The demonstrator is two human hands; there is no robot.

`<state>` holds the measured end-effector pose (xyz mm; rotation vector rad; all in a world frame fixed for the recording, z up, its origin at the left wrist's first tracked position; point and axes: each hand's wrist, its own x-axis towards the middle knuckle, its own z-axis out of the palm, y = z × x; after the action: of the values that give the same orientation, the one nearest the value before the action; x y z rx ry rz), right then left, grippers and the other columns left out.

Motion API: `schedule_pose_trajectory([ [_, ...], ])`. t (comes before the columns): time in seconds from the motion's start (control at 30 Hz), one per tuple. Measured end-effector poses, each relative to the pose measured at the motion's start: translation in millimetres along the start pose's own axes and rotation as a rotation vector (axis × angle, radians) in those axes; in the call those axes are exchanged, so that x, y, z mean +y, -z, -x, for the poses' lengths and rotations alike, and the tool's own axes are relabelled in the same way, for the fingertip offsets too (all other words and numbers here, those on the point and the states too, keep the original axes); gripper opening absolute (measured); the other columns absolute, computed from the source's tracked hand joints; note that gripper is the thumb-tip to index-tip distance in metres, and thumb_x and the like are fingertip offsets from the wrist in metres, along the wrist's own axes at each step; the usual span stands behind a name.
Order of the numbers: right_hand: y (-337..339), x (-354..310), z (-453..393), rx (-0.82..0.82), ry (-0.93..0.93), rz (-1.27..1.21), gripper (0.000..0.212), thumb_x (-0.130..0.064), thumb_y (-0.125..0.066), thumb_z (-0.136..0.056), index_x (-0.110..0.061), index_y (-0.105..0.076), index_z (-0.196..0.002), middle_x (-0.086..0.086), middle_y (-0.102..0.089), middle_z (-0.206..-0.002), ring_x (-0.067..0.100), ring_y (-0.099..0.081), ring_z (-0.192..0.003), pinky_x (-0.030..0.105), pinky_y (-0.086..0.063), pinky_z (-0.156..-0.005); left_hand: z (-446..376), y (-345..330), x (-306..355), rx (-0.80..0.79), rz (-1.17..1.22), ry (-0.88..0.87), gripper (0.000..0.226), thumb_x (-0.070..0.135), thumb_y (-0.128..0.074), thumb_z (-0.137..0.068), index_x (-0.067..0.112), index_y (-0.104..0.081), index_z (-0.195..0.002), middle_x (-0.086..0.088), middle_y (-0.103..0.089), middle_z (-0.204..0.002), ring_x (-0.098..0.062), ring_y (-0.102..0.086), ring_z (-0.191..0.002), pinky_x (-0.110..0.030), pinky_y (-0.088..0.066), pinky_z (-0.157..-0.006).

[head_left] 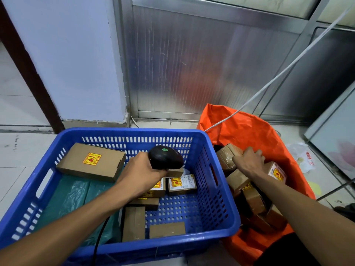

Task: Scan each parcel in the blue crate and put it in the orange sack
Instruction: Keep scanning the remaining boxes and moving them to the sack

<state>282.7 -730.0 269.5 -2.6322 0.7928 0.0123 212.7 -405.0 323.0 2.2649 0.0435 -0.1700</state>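
My left hand [143, 168] grips a black barcode scanner [165, 158] over the middle of the blue crate [228, 214]; its cable trails down under my forearm. Several brown cardboard parcels lie in the crate: a large flat one [90, 162] at the back left and a small labelled one [182, 184] near the scanner. Green plastic bags [73, 196] fill the crate's left side. My right hand [249, 162] is inside the orange sack [247, 129], fingers on a taped brown parcel [226, 156] lying among several others.
The crate and sack sit side by side on a tiled floor. A white wall corner [86, 73] and metal panels [201, 64] stand behind them. A white cable [288, 68] slants down into the sack. A crumpled plastic bag [303, 156] lies right of the sack.
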Motion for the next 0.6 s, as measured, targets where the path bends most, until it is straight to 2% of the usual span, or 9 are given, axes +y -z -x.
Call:
schedule_pose_trajectory([
  [0.13,-7.7,-7.8,7.2,-0.021,0.1,0.061,0.06,-0.027,-0.059,-0.083,-0.004,-0.044,-0.136,0.021,-0.036,-0.141,0.041,-0.038,-0.127,0.052,-0.042,-0.1,0.9,4.5,-1.1,0.0,-0.006,0.005,0.02,0.026,-0.079,-0.079,0.022,-0.072,-0.097,0.001,-0.072,-0.077,-0.016,-0.07,-0.077,-0.044,-0.061,-0.076],
  [0.3,-16.4,-20.6,12.3,-0.032,0.22,0.048,0.05,-0.031,-0.06,-0.085,-0.008,-0.048,-0.128,0.017,-0.038,-0.135,0.037,-0.037,-0.126,0.049,-0.042,-0.097,4.5,11.0,-3.4,0.006,-0.009,0.017,0.022,0.03,-0.08,-0.076,0.022,-0.072,-0.096,0.001,-0.073,-0.077,-0.017,-0.071,-0.077,-0.044,-0.061,-0.076],
  [0.4,-26.3,-29.0,18.3,-0.041,0.414,0.093,0.044,-0.029,-0.06,-0.088,-0.012,-0.052,-0.127,0.013,-0.041,-0.131,0.034,-0.041,-0.124,0.046,-0.044,-0.094,7.9,17.8,-2.2,0.015,-0.004,0.011,0.02,0.027,-0.078,-0.078,0.02,-0.071,-0.096,0.0,-0.071,-0.075,-0.016,-0.069,-0.076,-0.037,-0.06,-0.073],
  [0.5,-38.7,-40.1,26.5,-0.069,0.591,0.106,0.042,-0.029,-0.061,-0.092,-0.016,-0.053,-0.13,0.009,-0.041,-0.132,0.028,-0.042,-0.125,0.042,-0.045,-0.096,13.7,26.7,1.6,0.03,-0.008,0.005,0.015,0.023,-0.076,-0.081,0.019,-0.069,-0.095,0.001,-0.069,-0.072,-0.013,-0.066,-0.07,-0.028,-0.052,-0.061],
  [0.6,-46.4,-54.5,38.7,-0.109,0.755,0.089,0.037,-0.026,-0.063,-0.093,-0.017,-0.055,-0.128,0.004,-0.041,-0.133,0.022,-0.039,-0.127,0.037,-0.043,-0.099,20.7,35.1,5.0,0.056,-0.006,0.005,0.013,0.024,-0.077,-0.08,0.02,-0.068,-0.09,0.002,-0.068,-0.073,-0.013,-0.066,-0.073,-0.026,-0.046,-0.06],
])
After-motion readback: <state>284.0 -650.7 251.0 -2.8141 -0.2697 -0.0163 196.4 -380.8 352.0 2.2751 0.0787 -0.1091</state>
